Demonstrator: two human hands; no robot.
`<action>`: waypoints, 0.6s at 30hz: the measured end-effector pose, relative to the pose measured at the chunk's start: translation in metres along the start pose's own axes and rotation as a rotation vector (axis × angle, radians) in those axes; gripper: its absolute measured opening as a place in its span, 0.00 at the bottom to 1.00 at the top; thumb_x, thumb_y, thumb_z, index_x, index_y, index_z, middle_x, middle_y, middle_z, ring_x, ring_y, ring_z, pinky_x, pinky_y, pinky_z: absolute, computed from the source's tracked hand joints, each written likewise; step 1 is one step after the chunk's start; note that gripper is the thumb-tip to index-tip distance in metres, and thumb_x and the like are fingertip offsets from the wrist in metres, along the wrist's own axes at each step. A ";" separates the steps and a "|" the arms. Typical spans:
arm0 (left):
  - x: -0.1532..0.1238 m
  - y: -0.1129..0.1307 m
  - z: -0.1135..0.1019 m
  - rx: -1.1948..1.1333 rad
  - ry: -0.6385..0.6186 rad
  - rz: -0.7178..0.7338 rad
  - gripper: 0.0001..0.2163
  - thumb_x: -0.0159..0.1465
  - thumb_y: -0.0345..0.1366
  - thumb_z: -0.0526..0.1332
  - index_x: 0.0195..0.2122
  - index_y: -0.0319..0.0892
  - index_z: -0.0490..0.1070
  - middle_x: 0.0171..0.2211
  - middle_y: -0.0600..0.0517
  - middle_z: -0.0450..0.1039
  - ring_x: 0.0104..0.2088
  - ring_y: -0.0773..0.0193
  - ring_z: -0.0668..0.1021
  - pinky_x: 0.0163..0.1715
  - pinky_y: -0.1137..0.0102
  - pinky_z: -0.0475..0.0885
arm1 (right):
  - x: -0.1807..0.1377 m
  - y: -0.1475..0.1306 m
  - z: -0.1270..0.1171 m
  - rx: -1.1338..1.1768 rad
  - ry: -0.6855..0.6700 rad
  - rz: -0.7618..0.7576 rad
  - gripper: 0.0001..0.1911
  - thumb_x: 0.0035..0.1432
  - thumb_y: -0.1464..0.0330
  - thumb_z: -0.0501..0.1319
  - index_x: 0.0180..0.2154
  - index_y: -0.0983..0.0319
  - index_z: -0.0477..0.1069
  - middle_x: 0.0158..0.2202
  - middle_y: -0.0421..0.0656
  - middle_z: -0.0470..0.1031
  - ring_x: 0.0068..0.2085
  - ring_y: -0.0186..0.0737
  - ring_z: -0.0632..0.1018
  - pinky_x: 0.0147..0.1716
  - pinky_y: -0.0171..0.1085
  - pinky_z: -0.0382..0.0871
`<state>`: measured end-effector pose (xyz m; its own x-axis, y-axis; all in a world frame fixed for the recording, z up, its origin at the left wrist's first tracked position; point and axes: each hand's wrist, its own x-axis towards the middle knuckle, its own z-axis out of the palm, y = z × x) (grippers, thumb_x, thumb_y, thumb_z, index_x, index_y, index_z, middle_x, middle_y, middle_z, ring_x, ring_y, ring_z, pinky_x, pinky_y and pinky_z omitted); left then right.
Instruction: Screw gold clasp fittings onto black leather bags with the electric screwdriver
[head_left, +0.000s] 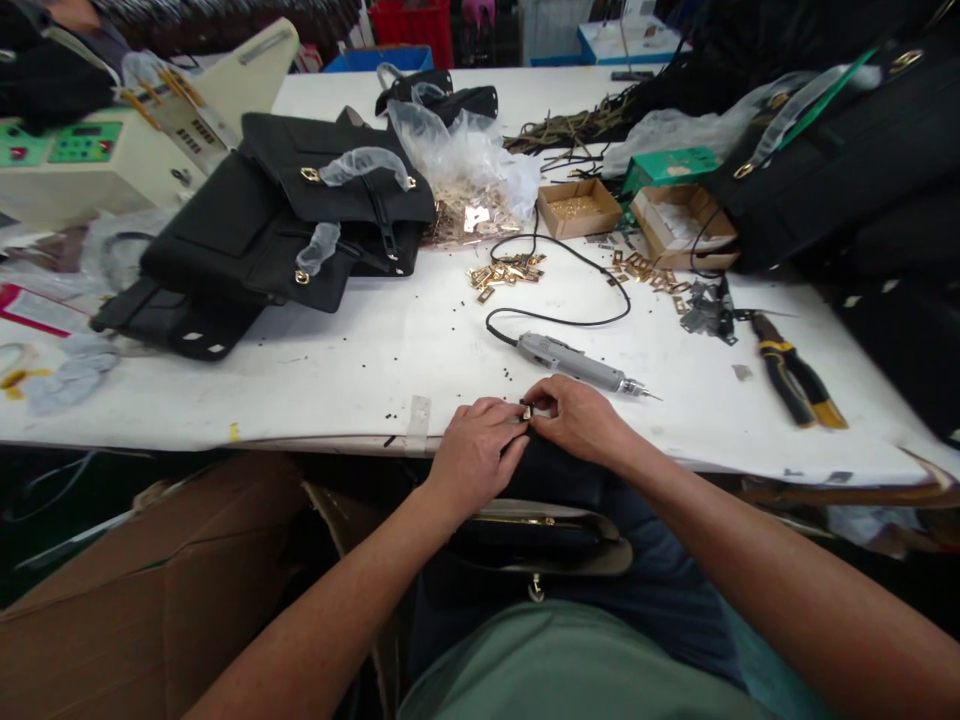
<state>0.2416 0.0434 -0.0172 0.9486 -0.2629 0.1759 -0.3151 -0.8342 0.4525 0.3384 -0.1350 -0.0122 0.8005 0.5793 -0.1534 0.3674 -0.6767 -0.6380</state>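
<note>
My left hand [476,450] and my right hand [577,418] meet at the near edge of the white table [360,350]. Both pinch a small gold metal fitting [527,410] on the top of a black handbag [525,520] that rests in my lap. The fingers of both hands are closed around the bag's edge and the fitting. Just beyond my right hand a grey electric screwdriver [574,362] lies on the table, its black cord [577,260] looping away toward the back.
Black handbags [285,220] are stacked at the left, beside a cream machine [112,150]. Loose gold fittings [506,272], a plastic bag [465,160], two small cardboard boxes [577,207] and yellow-handled pliers [799,375] lie further back and right. A brown carton [150,600] stands below left.
</note>
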 end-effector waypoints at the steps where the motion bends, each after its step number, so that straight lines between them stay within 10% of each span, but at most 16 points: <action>1: 0.000 -0.002 0.002 -0.023 0.010 0.017 0.09 0.70 0.35 0.60 0.47 0.45 0.78 0.53 0.49 0.78 0.55 0.54 0.74 0.52 0.57 0.69 | 0.000 0.000 0.000 -0.007 -0.002 0.009 0.11 0.56 0.69 0.64 0.43 0.60 0.77 0.39 0.43 0.77 0.37 0.39 0.75 0.35 0.36 0.64; 12: 0.001 0.014 -0.012 0.213 -0.145 0.065 0.12 0.73 0.35 0.53 0.52 0.41 0.73 0.52 0.45 0.76 0.55 0.53 0.74 0.51 0.57 0.69 | 0.006 -0.008 -0.002 -0.021 -0.019 0.109 0.11 0.51 0.70 0.65 0.40 0.58 0.76 0.38 0.40 0.78 0.37 0.38 0.75 0.34 0.35 0.62; 18: -0.006 0.014 -0.007 0.255 -0.018 0.065 0.14 0.71 0.34 0.56 0.56 0.43 0.72 0.59 0.47 0.74 0.60 0.52 0.73 0.58 0.55 0.68 | 0.003 -0.011 -0.004 -0.016 0.001 0.077 0.11 0.52 0.68 0.65 0.39 0.58 0.77 0.37 0.38 0.77 0.36 0.37 0.74 0.33 0.34 0.61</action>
<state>0.2309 0.0370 -0.0056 0.9279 -0.3261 0.1809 -0.3599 -0.9101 0.2055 0.3392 -0.1277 -0.0024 0.8273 0.5247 -0.2008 0.3121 -0.7264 -0.6123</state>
